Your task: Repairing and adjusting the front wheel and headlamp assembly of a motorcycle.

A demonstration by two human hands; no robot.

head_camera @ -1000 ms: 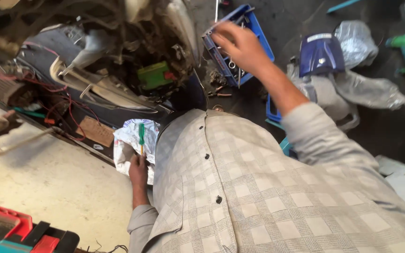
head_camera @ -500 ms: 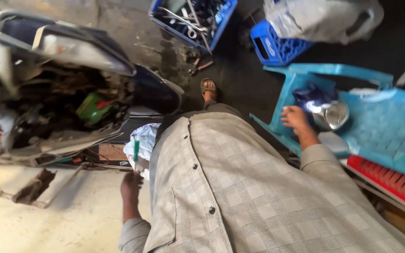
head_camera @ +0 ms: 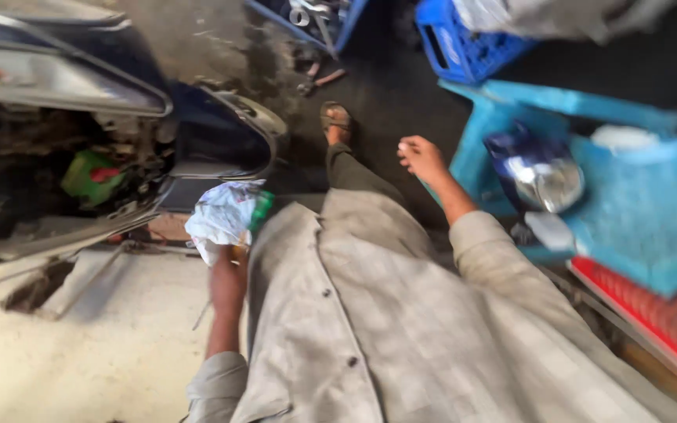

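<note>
A crumpled white cloth with a green patch [head_camera: 227,215] is gripped by the left hand [head_camera: 229,262], whose fingers are closed under the bundle, so the hand itself is mostly hidden by it. The cloth is held low at the person's left side, just beside the dark blue body panel of a partly opened scooter [head_camera: 213,141]. A green plastic part [head_camera: 92,176] is seen inside the scooter, further to the left of this hand. The right hand [head_camera: 421,159] is stretched forward with the fingers loosely curled; a small pale thing seems to be pinched at the fingertips, but it is too blurred to be told. Just to the right of this hand stands a light blue plastic stool [head_camera: 628,211], and on it lies a shiny chrome part [head_camera: 546,180]. A sandalled foot [head_camera: 337,121] is seen between both hands.
</note>
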